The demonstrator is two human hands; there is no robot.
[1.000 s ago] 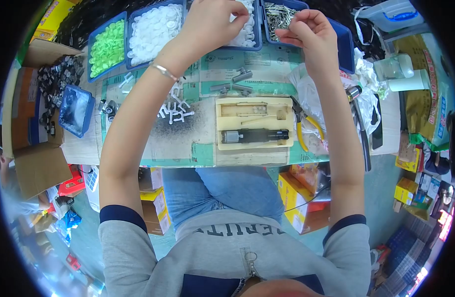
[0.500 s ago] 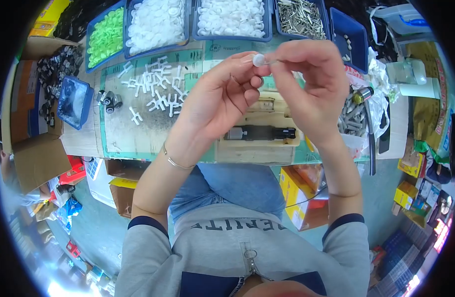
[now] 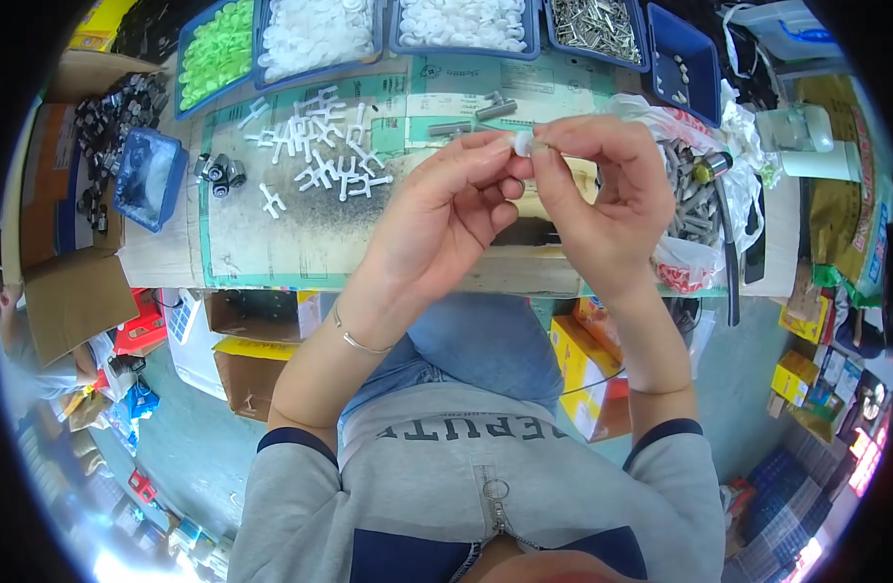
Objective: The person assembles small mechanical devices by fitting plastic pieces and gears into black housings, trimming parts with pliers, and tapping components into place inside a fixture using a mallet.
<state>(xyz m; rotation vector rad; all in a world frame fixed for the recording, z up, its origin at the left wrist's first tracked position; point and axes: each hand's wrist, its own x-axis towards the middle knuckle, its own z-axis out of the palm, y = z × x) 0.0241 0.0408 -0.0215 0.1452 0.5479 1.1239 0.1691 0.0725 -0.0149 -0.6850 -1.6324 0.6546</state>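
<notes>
Between thumb and forefinger, my left hand (image 3: 446, 209) pinches a small round white cap (image 3: 523, 144). My right hand (image 3: 606, 199) is closed at the cap's right side; in its fingertips is a thin metal pin, mostly hidden. The two hands meet above the cream-coloured fixture (image 3: 524, 262), which they partly cover. White branched plastic pieces (image 3: 320, 146) lie scattered on the table to the left of my left hand. Grey cylindrical parts (image 3: 495, 109) rest just beyond my fingers.
Along the back stand blue bins of green caps (image 3: 216, 53), white caps (image 3: 318, 34), more white caps (image 3: 461, 21) and metal pins (image 3: 597, 27). A blue bin (image 3: 681, 68) holds a few small pieces. At right lies a plastic bag (image 3: 684, 267) of grey parts, beside a black-handled tool (image 3: 728, 233).
Both hands have come back from the rear bins to the middle and met, now with a white cap between them. Over the last half second the view has shifted slightly and the hands have drawn closer.
</notes>
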